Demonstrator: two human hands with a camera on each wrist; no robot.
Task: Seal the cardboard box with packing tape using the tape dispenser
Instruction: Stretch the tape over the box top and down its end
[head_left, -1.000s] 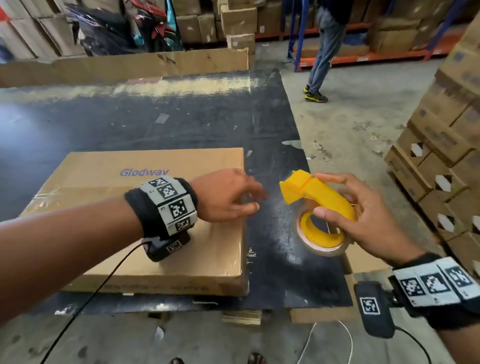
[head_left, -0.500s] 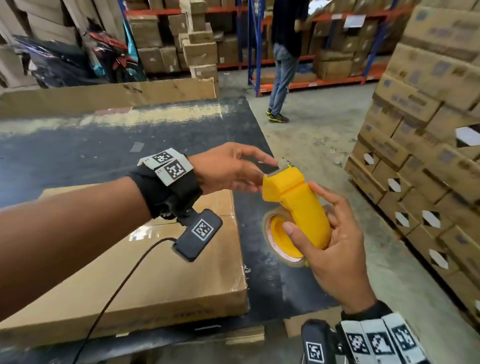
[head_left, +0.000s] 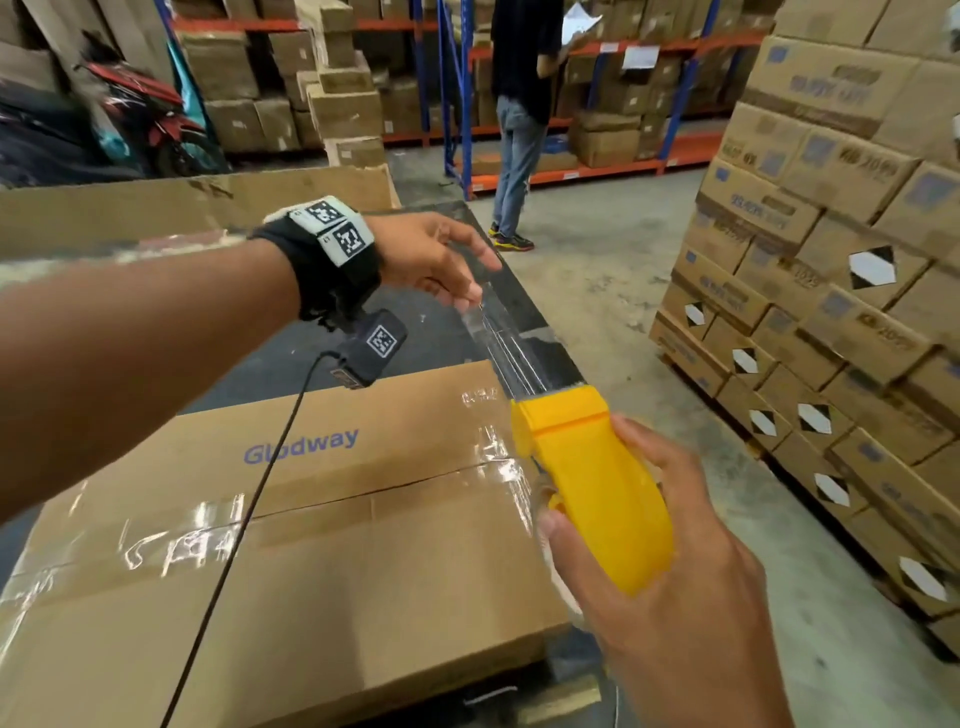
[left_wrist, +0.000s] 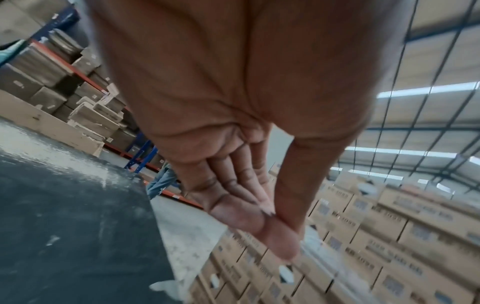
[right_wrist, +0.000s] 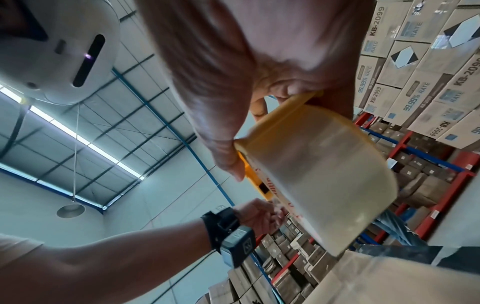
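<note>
A flat cardboard box (head_left: 311, 519) printed "Glodway" lies on the black table (head_left: 270, 364); clear tape shines along its centre seam. My right hand (head_left: 649, 597) grips the yellow tape dispenser (head_left: 587, 483) just off the box's right edge. A strip of clear tape (head_left: 498, 343) runs taut from the dispenser's front up to my left hand (head_left: 470, 296), which pinches its free end. The left wrist view shows that left hand (left_wrist: 270, 216) with thumb pressed to fingertips on the tape end. The tape roll (right_wrist: 324, 174) fills the right wrist view under my right hand (right_wrist: 233, 102).
Stacked printed cartons (head_left: 831, 312) form a wall on the right across a strip of concrete floor. A person (head_left: 519, 130) stands at the shelving beyond. A long cardboard sheet (head_left: 182, 208) edges the table's far side. A parked motorbike (head_left: 145, 114) is at back left.
My left hand took the tape end at the dispenser's front and drew it up and away. My right hand brought the dispenser nearer, beside the box's right edge.
</note>
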